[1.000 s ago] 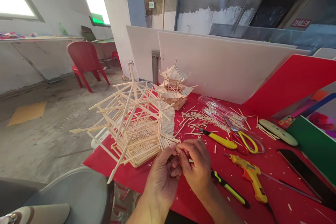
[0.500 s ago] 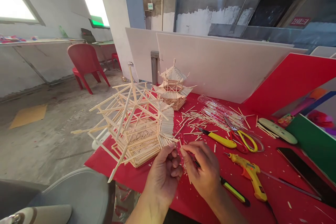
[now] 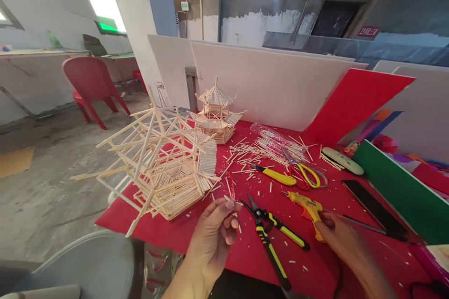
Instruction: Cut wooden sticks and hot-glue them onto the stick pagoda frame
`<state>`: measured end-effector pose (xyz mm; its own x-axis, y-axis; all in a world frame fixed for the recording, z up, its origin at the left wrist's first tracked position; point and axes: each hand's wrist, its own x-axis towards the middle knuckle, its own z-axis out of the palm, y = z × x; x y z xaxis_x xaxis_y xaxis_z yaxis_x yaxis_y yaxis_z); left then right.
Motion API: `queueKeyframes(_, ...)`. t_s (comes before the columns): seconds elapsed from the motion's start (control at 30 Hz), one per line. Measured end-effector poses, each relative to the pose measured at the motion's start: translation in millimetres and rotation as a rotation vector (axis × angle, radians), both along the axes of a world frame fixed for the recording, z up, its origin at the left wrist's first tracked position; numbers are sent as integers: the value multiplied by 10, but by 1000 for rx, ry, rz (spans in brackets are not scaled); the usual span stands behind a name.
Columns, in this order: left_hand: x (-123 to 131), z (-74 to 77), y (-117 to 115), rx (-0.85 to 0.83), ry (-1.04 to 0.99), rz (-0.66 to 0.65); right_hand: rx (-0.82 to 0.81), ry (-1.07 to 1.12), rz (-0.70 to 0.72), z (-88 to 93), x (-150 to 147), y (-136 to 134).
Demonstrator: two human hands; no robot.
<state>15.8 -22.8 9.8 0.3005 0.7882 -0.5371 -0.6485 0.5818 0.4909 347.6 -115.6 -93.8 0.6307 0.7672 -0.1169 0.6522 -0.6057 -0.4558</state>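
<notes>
My left hand pinches a short wooden stick between thumb and fingertips, just in front of a partly roofed pagoda frame made of sticks. Further right, my right hand has its fingers round the handle of a yellow hot glue gun, which lies on the red tabletop with its nozzle pointing left. Between the hands lie pruning shears with black and yellow handles, their blades apart. Part of the glue gun's grip is hidden behind the fingers.
A smaller finished stick pagoda stands behind. Loose sticks, a yellow utility knife and yellow-handled scissors lie mid-table. To the right are a black phone-like slab and a green board. A grey stool stands front left.
My right hand has left the left hand's side and moved right onto the glue gun, uncovering the pruning shears. The left hand keeps its stick. The view has turned slightly right.
</notes>
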Motion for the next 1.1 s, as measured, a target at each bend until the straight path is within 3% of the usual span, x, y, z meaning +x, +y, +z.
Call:
queueKeyframes(0.23,-126,-17,-45,66,-1,108,42,116,-40,96,-106,165)
queueKeyframes(0.33,-160,-42,-41,63,-6,141,166,197,-54,157,-230,95)
queueKeyframes(0.43,-160,-53,-39,67,-24,118,324,272,-29,373,-529,29)
queueKeyframes(0.57,-155,-39,-52,96,-46,37,489,217,161,830,-1106,61)
queueKeyframes(0.7,-184,-38,-69,114,-77,-16,620,-103,309,1099,-1538,210)
queueKeyframes(0.83,-225,-45,-72,102,-104,-12,741,-431,378,1099,-1691,341)
queueKeyframes(1.1,-227,-39,-49,105,-125,-7,784,-619,376,1097,-1726,448)
